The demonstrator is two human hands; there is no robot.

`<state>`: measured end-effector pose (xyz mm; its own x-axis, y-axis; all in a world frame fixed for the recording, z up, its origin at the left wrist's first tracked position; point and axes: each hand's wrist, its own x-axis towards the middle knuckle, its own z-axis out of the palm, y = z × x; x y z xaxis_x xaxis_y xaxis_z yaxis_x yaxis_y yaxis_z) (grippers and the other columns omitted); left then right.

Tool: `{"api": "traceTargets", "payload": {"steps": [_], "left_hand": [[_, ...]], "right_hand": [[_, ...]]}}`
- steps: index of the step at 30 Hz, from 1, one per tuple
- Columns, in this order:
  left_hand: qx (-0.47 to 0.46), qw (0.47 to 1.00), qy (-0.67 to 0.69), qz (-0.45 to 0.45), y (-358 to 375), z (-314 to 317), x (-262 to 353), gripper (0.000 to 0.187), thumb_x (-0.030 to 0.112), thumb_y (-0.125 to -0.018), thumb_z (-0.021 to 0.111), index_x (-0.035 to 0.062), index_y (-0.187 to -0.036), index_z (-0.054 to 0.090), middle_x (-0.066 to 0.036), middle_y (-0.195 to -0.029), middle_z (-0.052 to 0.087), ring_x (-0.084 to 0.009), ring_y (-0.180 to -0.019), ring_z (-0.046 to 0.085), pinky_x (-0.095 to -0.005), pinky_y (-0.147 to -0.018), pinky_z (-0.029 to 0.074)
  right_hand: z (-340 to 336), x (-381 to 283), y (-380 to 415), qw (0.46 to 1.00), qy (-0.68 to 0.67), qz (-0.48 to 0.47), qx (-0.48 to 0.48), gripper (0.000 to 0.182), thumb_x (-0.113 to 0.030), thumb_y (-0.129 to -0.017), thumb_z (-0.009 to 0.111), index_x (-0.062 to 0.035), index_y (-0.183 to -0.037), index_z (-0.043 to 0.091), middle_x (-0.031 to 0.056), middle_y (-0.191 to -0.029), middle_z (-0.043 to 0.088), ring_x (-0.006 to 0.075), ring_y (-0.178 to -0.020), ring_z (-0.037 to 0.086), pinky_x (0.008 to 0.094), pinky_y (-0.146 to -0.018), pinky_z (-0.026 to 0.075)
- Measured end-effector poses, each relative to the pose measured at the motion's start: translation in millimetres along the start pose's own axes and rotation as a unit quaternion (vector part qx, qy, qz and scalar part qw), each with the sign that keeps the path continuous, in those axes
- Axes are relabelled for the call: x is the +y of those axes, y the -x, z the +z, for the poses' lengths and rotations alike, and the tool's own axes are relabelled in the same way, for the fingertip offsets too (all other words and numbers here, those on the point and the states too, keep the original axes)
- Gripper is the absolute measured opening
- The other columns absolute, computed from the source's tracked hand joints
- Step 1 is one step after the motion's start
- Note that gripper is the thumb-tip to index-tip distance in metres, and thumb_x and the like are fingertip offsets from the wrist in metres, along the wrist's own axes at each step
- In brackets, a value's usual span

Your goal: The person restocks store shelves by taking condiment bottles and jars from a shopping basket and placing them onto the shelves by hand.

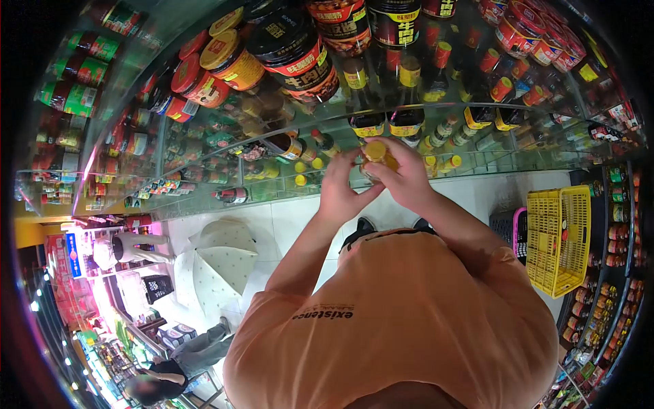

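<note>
A small bottle with a yellow cap [375, 150] is held upright before the glass shelves. My right hand [403, 172] is closed around its right side. My left hand [343, 185] curls against its left side, fingertips at the bottle and thumb stretched toward my right hand. Most of the bottle's body is hidden by the fingers. Dark sauce bottles [368, 123] with yellow labels stand on the shelf just beyond my hands. Small yellow-capped bottles [300, 180] stand lower, left of my left hand.
Large sauce jars [289, 51] line the upper glass shelf [272, 133]. A yellow basket [558, 238] is at the right. On the floor at left lies an open white umbrella [218, 262]. A person [184, 365] is at lower left, another person [129, 249] further up.
</note>
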<state>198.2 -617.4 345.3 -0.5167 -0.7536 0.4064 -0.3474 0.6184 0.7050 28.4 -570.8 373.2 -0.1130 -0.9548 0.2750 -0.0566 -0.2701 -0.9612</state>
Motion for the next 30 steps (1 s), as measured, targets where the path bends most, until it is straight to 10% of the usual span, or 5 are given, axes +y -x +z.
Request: {"api": "traceTargets", "payload": {"steps": [13, 20, 30], "left_hand": [[0.212, 0.974, -0.044, -0.07, -15.3, -12.0, -49.4, 0.049, 0.016, -0.072, 0.087, 0.001, -0.113, 0.066, -0.016, -0.105, 0.069, -0.0292, -0.093, 0.069, -0.0344, -0.075, 0.055], [0.227, 0.949, -0.114, -0.186, -66.7, -9.0, -57.6, 0.044, 0.025, -0.074, 0.088, 0.0012, -0.105, 0.068, -0.01, -0.097, 0.067, -0.0235, -0.085, 0.064, -0.0365, -0.076, 0.051], [0.285, 0.953, -0.07, -0.072, -113.9, 29.8, -101.3, 0.046, 0.017, -0.076, 0.083, -0.002, -0.112, 0.062, -0.017, -0.106, 0.069, -0.0307, -0.097, 0.065, -0.0407, -0.086, 0.049]], "right_hand": [[55.4, 9.6, -31.6, 0.965, 0.186, -0.183, 0.034, 0.056, -0.017, -0.085, 0.076, -0.0041, -0.135, 0.056, 0.0173, -0.135, 0.059, 0.0281, -0.127, 0.056, 0.0376, -0.101, 0.048], [-7.9, 36.8, 44.5, 0.974, 0.19, -0.067, -0.104, 0.029, -0.014, -0.088, 0.071, -0.0041, -0.115, 0.064, 0.0112, -0.113, 0.066, 0.0287, -0.107, 0.063, 0.0393, -0.091, 0.051], [-95.3, 77.9, 138.7, 0.98, 0.121, 0.155, -0.014, 0.014, -0.007, -0.092, 0.065, -0.0017, -0.105, 0.066, 0.0105, -0.092, 0.069, 0.0195, -0.079, 0.067, 0.0317, -0.072, 0.054]]}}
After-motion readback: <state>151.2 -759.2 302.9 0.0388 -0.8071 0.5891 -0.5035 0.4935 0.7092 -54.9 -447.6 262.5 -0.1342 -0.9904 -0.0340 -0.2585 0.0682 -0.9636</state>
